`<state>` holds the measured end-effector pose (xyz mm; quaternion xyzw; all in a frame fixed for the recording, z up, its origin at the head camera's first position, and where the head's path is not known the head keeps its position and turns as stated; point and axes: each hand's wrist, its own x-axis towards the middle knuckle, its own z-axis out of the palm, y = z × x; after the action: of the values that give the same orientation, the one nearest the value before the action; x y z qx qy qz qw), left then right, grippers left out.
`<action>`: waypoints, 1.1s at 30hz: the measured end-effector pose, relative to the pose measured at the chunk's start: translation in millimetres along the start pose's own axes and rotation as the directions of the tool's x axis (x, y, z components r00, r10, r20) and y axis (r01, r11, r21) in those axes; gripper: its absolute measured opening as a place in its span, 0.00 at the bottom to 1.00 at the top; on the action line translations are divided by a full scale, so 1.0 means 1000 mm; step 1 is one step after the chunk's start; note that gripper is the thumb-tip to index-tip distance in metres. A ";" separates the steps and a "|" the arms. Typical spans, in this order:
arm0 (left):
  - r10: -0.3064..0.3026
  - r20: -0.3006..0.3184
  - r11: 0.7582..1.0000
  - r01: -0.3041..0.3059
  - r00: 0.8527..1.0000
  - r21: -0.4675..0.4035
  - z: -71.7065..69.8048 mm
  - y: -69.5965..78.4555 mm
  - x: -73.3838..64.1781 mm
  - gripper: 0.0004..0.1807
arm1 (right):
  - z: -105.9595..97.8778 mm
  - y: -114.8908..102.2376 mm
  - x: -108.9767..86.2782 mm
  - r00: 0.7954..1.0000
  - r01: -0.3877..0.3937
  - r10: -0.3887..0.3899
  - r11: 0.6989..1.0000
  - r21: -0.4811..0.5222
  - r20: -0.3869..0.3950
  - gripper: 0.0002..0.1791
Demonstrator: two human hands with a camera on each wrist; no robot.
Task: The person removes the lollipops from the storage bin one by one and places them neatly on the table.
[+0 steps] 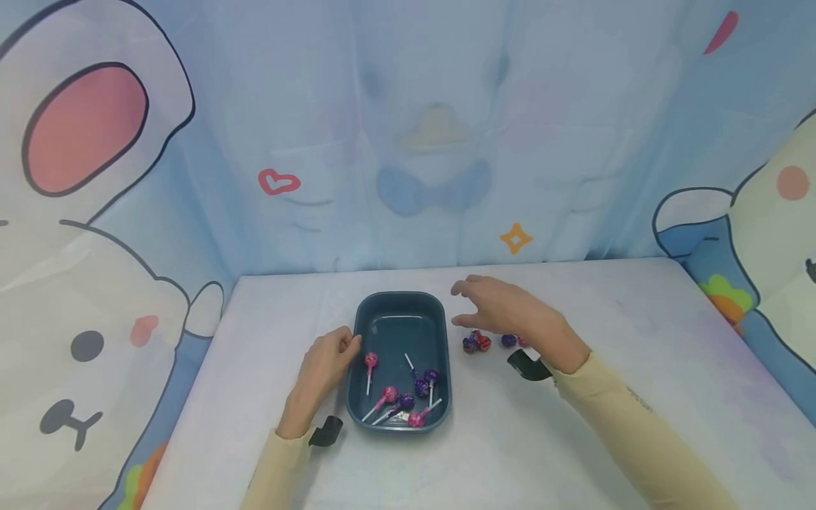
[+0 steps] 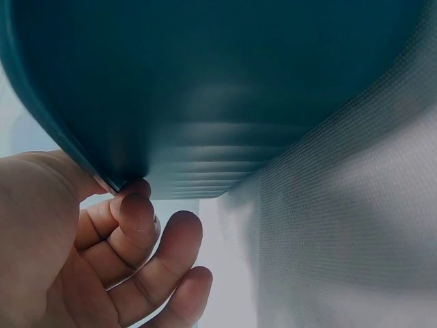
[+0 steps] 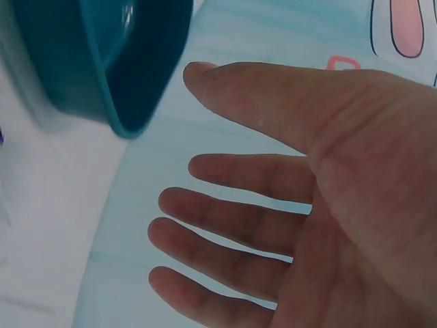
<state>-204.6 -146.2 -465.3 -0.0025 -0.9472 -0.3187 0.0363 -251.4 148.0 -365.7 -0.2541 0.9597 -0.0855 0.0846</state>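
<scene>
A dark teal tray (image 1: 400, 309) stands on the table with several pink and purple lollipops in its near half, among them a pink lollipop (image 1: 371, 360) and a purple one (image 1: 405, 401). My left hand (image 1: 326, 365) pinches the tray's left rim between thumb and curled fingers; the left wrist view shows this grip from below, on the tray wall (image 2: 205, 102). To the right of the tray my right hand (image 1: 500, 306) hovers with spread, fairly straight fingers, holding nothing. Below it lie a red and purple pair of lollipops (image 1: 477, 341) and another purple lollipop (image 1: 508, 341), partly hidden by the hand.
A white cloth covers the table (image 1: 612, 312). Behind it hangs a pale blue curtain (image 1: 433, 85) printed with cartoon animals, which also runs down both sides. A dark wrist strap piece (image 1: 530, 366) sits below the right wrist.
</scene>
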 end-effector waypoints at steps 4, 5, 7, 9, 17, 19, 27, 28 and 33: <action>0.001 -0.004 1.000 -0.001 1.000 -0.001 -0.001 0.001 0.000 0.15 | 0.006 -0.012 0.007 0.999 0.031 -0.032 0.999 0.007 0.025 0.32; 0.002 -0.005 1.000 -0.002 1.000 0.001 -0.001 0.000 0.000 0.15 | 0.007 -0.015 0.009 0.998 0.048 -0.048 0.999 0.001 0.028 0.33; 0.003 -0.006 1.000 -0.003 1.000 0.002 -0.001 0.000 0.000 0.15 | 0.010 -0.021 0.013 0.996 0.088 -0.088 0.996 -0.009 0.033 0.32; 0.002 -0.004 1.000 -0.002 1.000 0.004 -0.001 0.000 0.001 0.15 | 0.014 -0.027 0.015 0.991 0.125 -0.124 0.992 -0.016 0.040 0.32; 0.003 -0.005 1.000 -0.003 1.000 0.016 0.001 -0.002 0.001 0.15 | 0.031 -0.050 0.021 0.980 0.190 -0.186 0.981 -0.045 0.070 0.31; 0.004 -0.008 1.000 -0.004 1.000 0.020 0.001 -0.002 0.001 0.15 | 0.035 -0.054 0.022 0.977 0.204 -0.199 0.977 -0.063 0.077 0.31; -0.002 -0.001 1.000 0.002 1.000 0.024 0.000 0.001 0.001 0.15 | 0.050 -0.071 0.024 0.961 0.263 -0.249 0.956 -0.130 0.118 0.29; -0.003 0.000 1.000 0.003 1.000 0.024 0.000 0.001 0.001 0.15 | 0.052 -0.073 0.024 0.958 0.277 -0.262 0.951 -0.138 0.116 0.28; -0.005 0.006 1.000 0.005 1.000 0.018 -0.002 0.001 0.000 0.15 | 0.062 -0.088 0.023 0.934 0.356 -0.338 0.910 -0.213 0.115 0.26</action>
<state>-204.8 -146.5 -463.2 -0.0006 -0.9502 -0.3100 0.0327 -216.3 54.0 -410.8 -0.4315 0.8988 0.0225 0.0740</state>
